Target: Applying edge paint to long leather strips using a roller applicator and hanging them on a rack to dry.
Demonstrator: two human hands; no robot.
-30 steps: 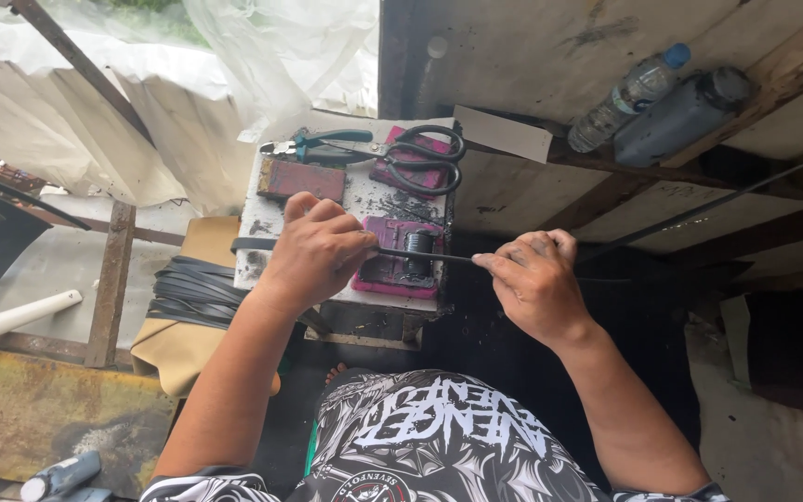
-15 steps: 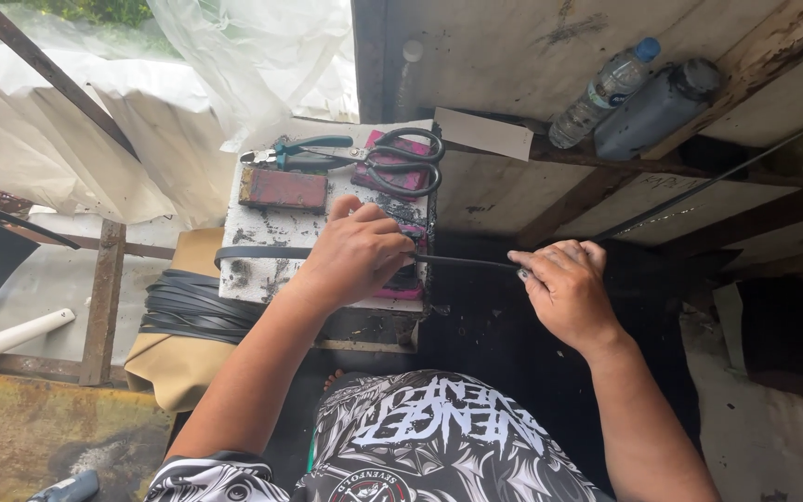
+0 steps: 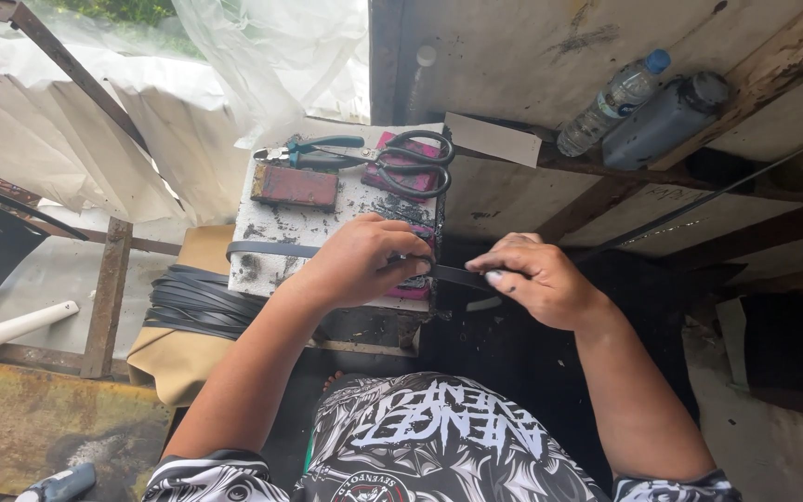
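Strip [image 3: 267,250] lies flat across the block [image 3: 327,218], running rightward off its edge; left hand [image 3: 364,260] presses it there, fingers curled closed; right hand [image 3: 536,279], just right of the block, pinches the free end, seemingly mid-trim, so steady tension comes next.

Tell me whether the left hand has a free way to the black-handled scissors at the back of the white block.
Probably yes. The left hand rests on the block, and the scissors lie just beyond it, uncovered, with only bare, stained surface between. It would first have to let go of the dark strip.

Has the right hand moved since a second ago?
Yes. The right hand moved left along the black strip, closer to the white block.
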